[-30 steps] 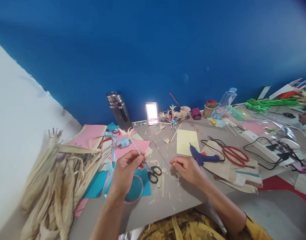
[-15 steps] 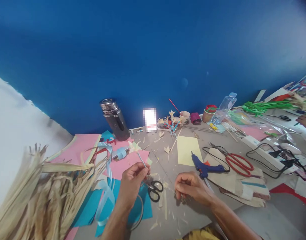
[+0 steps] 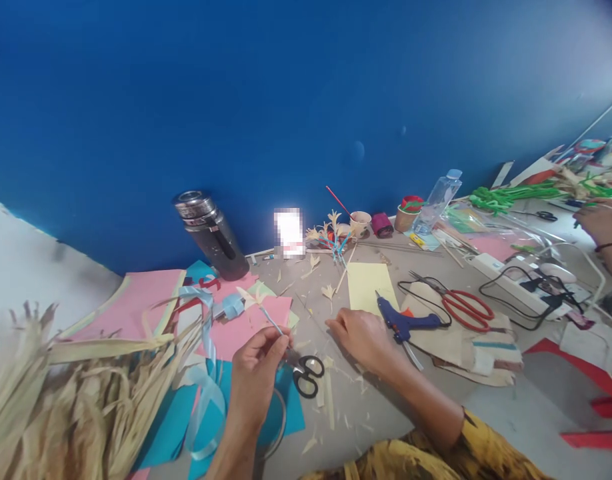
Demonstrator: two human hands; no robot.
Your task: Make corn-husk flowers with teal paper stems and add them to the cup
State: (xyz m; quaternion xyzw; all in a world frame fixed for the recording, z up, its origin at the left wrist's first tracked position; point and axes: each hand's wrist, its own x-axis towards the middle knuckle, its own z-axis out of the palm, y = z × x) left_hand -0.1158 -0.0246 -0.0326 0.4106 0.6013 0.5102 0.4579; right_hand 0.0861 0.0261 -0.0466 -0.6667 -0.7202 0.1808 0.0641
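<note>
My left hand (image 3: 259,367) pinches a small handmade flower (image 3: 269,313) by its thin pale-blue stem. Its cream, husk-like petals point up and left, over pink paper. Beside that hand lie black-handled scissors (image 3: 309,377), their blades partly hidden by the fingers. My right hand (image 3: 363,337) is low over the table, back upward and fingers curled; what is under the fingertips is hidden. Just beyond it lies a loose pale flower (image 3: 329,293). The blue glue gun (image 3: 406,321) rests to its right, close to the wrist.
Dried husks (image 3: 96,400) fill the left front. A dark flask (image 3: 213,237), a bunch of finished flowers (image 3: 335,237), paper cups and a plastic bottle (image 3: 439,200) stand by the blue wall. Red-handled shears (image 3: 469,310) and a power strip (image 3: 516,287) lie right; another person's hand (image 3: 599,223) is beyond.
My right hand has moved forward and left, turning its back upward. My left hand still holds the flower in nearly the same place. The view has shifted slightly right.
</note>
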